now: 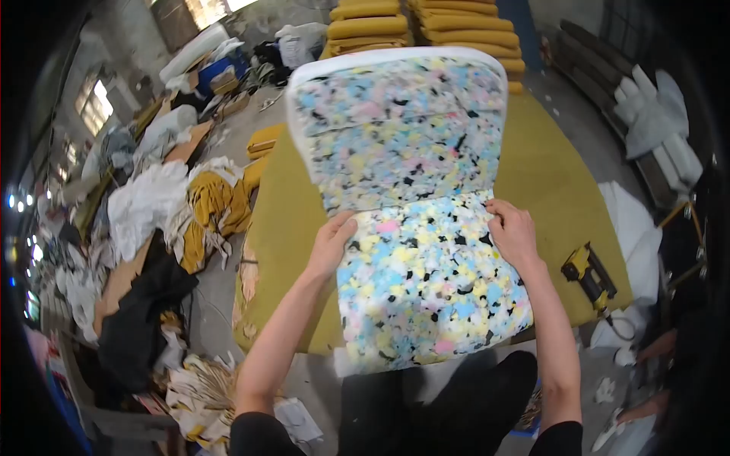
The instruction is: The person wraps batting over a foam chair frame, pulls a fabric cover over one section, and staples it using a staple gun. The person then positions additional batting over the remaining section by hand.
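Observation:
A multicoloured rebonded-foam pad [426, 281], speckled blue, yellow, pink and black, is bent across its middle. Its upper part stands up at an angle and has a white rim; the lower part slopes toward my lap. My left hand [332, 239] grips the left edge near the crease, thumb on top and fingers partly hidden beneath. On the opposite edge, my right hand [513, 232] is closed around the foam at about the same height. Under the pad is a worktop covered in olive-yellow fabric [555, 167]. To the right of my right hand lies a yellow and black staple gun [585, 275] with a hose.
Stacks of folded mustard covers [468, 30] stand at the far end. White and mustard cloth [217, 201] and black fabric [141, 327] are heaped on the left floor. White wrapped bundles [661, 125] rest at right. Part of another person [658, 346] shows at lower right.

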Demonstrator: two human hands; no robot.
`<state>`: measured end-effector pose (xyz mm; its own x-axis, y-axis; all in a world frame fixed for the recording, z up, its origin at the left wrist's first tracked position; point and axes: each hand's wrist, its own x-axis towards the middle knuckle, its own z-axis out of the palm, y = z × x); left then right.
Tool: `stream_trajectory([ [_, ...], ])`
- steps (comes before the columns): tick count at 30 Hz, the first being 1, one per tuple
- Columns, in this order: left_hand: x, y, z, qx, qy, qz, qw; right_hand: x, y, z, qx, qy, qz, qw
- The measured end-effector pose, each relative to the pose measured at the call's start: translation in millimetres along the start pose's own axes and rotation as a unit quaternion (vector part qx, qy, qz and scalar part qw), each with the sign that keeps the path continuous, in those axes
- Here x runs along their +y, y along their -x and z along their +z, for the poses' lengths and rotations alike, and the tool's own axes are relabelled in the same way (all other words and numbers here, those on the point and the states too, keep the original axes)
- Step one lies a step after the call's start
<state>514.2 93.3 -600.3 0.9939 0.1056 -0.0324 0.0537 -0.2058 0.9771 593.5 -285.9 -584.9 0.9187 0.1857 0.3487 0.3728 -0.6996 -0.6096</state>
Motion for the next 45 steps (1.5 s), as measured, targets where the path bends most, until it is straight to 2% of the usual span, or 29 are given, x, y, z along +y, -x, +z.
stream_trajectory([
  [1,-4,0,0,0.034,0.088,-0.003,0.996,8,-5,-3,-0.009,-0.055,-0.007,0.998],
  [2,-15,1,-18,-0.063,0.158,0.003,0.985,22,-2,-2,-0.001,-0.048,-0.016,0.999],
  [4,-9,25,-30,-0.022,0.183,0.019,0.983,58,20,-4,0.011,-0.126,-0.093,0.988],
  [6,10,59,-51,0.050,0.225,-0.037,0.972,51,56,-22,-0.085,-0.388,0.150,0.905],
  [7,3,65,-53,0.056,0.226,-0.037,0.972,61,75,-30,-0.129,-0.425,0.231,0.866],
  [9,-14,83,-53,-0.048,0.220,-0.114,0.968,67,94,-37,-0.135,-0.490,0.362,0.781],
  [10,7,95,-43,-0.079,0.173,-0.141,0.972,68,93,-33,-0.116,-0.539,0.361,0.752],
  [12,31,100,-25,-0.190,0.205,-0.071,0.957,89,98,-26,-0.104,-0.559,0.293,0.769],
  [14,26,102,8,-0.026,0.080,0.036,0.996,48,100,-25,-0.142,-0.602,0.240,0.748],
  [15,26,93,-2,-0.040,0.104,0.050,0.993,-63,120,-31,-0.078,-0.644,0.254,0.718],
  [16,25,94,-7,-0.068,0.134,0.059,0.987,-65,108,-11,-0.106,-0.651,0.252,0.708],
  [17,20,100,3,-0.042,0.128,0.042,0.990,-50,104,5,-0.142,-0.642,0.246,0.713],
  [20,11,100,6,0.008,-0.164,0.014,0.986,-6,88,65,-0.209,-0.614,0.208,0.733],
  [23,-18,99,17,0.067,-0.167,0.037,0.983,64,97,84,-0.213,-0.557,0.195,0.778],
  [25,-10,104,11,0.008,-0.127,0.059,0.990,132,156,15,-0.148,-0.476,0.245,0.832],
  [26,-58,116,11,-0.102,0.046,0.034,0.993,74,149,-1,-0.190,-0.492,0.299,0.796],
  [27,1,114,7,-0.001,-0.105,-0.016,0.994,41,140,-8,-0.220,-0.512,0.356,0.750],
  [28,-10,115,-1,-0.024,-0.091,-0.152,0.984,28,134,-11,-0.247,-0.516,0.350,0.742],
  [29,-7,115,-7,-0.031,-0.123,-0.118,0.985,50,146,12,-0.286,-0.419,0.313,0.803],
  [30,-13,115,-5,0.033,-0.248,-0.078,0.965,50,151,19,-0.283,-0.330,0.157,0.887],
  [31,-16,118,-12,0.017,-0.434,-0.047,0.899,19,131,-10,-0.375,-0.338,0.217,0.835],
  [32,1,116,-13,-0.024,-0.468,-0.105,0.877,0,121,-11,-0.113,-0.170,0.071,0.976],
  [33,29,109,0,-0.056,-0.523,-0.115,0.843,9,126,0,-0.140,-0.332,0.106,0.927],
  [35,55,103,7,-0.108,-0.585,-0.108,0.796,-19,119,-40,-0.194,-0.147,0.182,0.953],
  [38,69,76,-3,-0.164,-0.617,-0.153,0.754,-63,136,-70,-0.153,-0.046,0.217,0.963],
  [40,123,55,33,-0.126,-0.714,-0.197,0.660,-78,147,-106,-0.130,-0.077,0.213,0.965],
  [41,155,51,57,-0.129,-0.723,-0.181,0.654,-80,154,-129,-0.120,-0.105,0.203,0.966],
  [43,206,63,123,-0.140,-0.522,0.095,0.836,-66,171,-187,-0.063,-0.091,0.225,0.968],
  [45,198,77,195,-0.319,-0.405,0.206,0.832,-36,191,-251,0.010,-0.057,0.266,0.962],
])
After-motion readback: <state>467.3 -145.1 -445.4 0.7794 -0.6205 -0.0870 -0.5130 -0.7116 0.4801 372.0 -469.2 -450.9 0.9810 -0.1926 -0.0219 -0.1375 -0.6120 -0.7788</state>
